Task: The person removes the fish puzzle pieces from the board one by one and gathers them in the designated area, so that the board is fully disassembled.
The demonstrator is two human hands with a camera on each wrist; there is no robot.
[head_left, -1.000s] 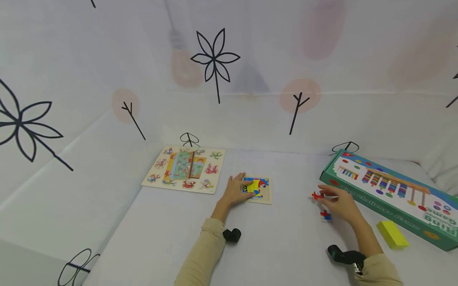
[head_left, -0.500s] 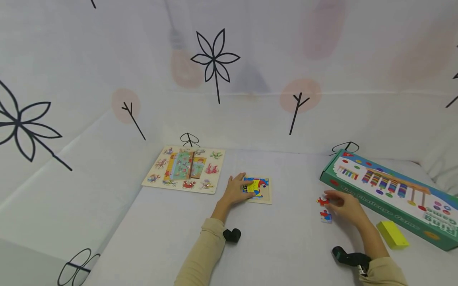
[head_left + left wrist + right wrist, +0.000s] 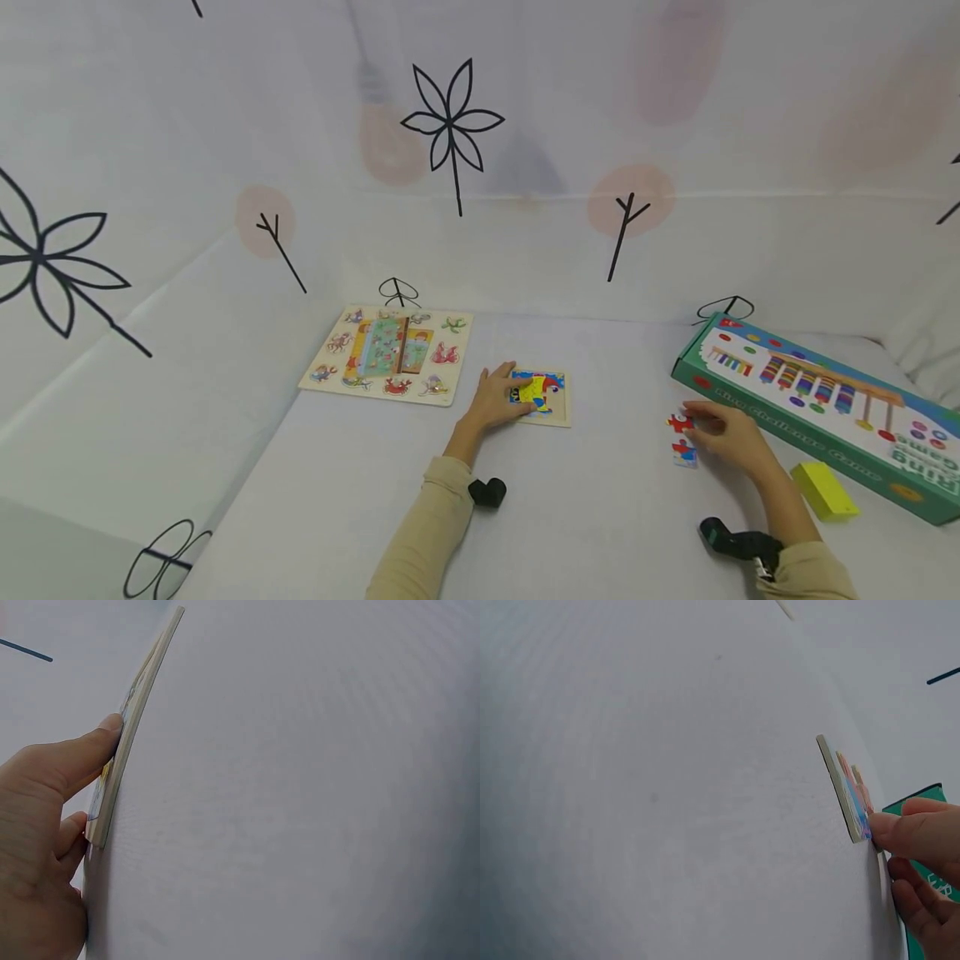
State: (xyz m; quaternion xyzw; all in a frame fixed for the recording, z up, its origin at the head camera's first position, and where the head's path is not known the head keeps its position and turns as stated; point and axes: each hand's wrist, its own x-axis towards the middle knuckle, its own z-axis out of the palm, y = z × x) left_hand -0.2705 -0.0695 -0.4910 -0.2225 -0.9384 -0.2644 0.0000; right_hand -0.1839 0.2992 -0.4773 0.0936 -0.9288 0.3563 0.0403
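On the small square puzzle board, my left hand lies with thumb and fingers spread over its coloured picture; in the left wrist view the thumb rests on the face of the board. At the right, my right hand has thumb and forefinger at the edge of a red puzzle piece. Just below that piece lies a second one, blue and red. In the right wrist view the thumb tip of my right hand touches the pieces.
A larger board with sea animals lies at the back left, a picture piece on it. To the right a long green game box stands beyond my right hand, with a yellow block in front of it.
My right hand has moved slightly right and toward me with the red piece, which now lies close above the blue and red one. My left hand has stayed on the small board.
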